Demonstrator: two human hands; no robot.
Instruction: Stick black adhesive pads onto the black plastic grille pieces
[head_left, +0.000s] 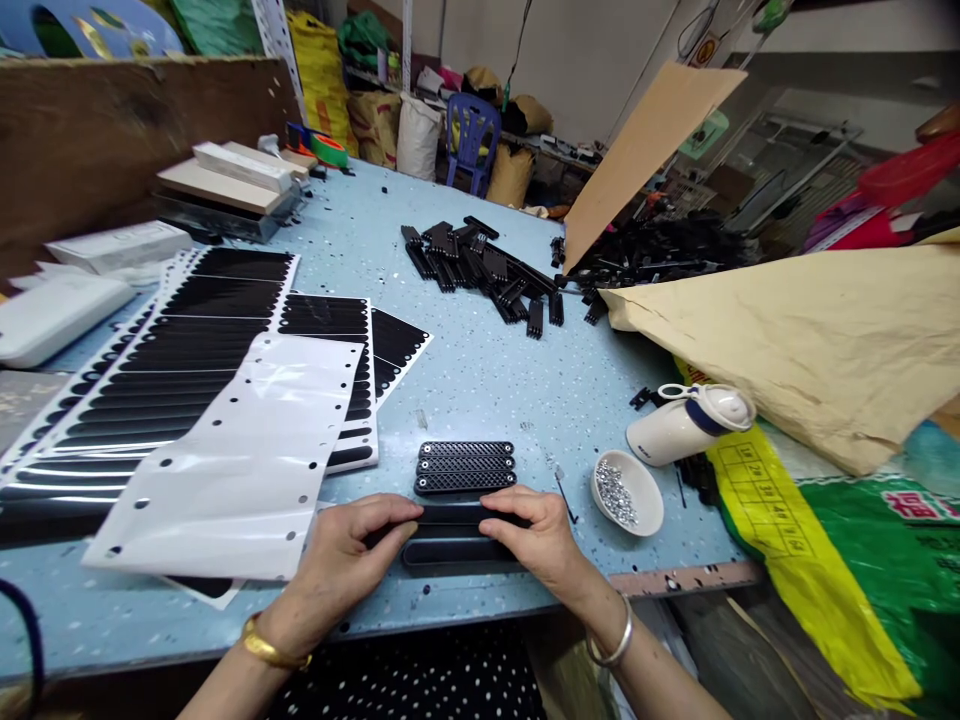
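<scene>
Between my two hands is a long black strip with rounded ends (452, 516), lying level in front of me. My left hand (361, 545) pinches its left end between thumb and fingers. At the other end my right hand (529, 530) grips it the same way. Just below, nearer the table edge, rests a second smooth black strip (457, 557). Beyond my fingers sits a row of black textured bars (465, 468) with small silver dots at their ends. Sheets of black rounded stickers (180, 370) lie to the left, partly covered by a white backing sheet (232, 460).
A white bowl of small silver pieces (628, 495) stands at right, beside a white lidded cup (686, 425). Farther back is a pile of black bars (487, 262). A cardboard sheet (637, 160) leans at the back right; boxes (225, 180) are stacked at the left.
</scene>
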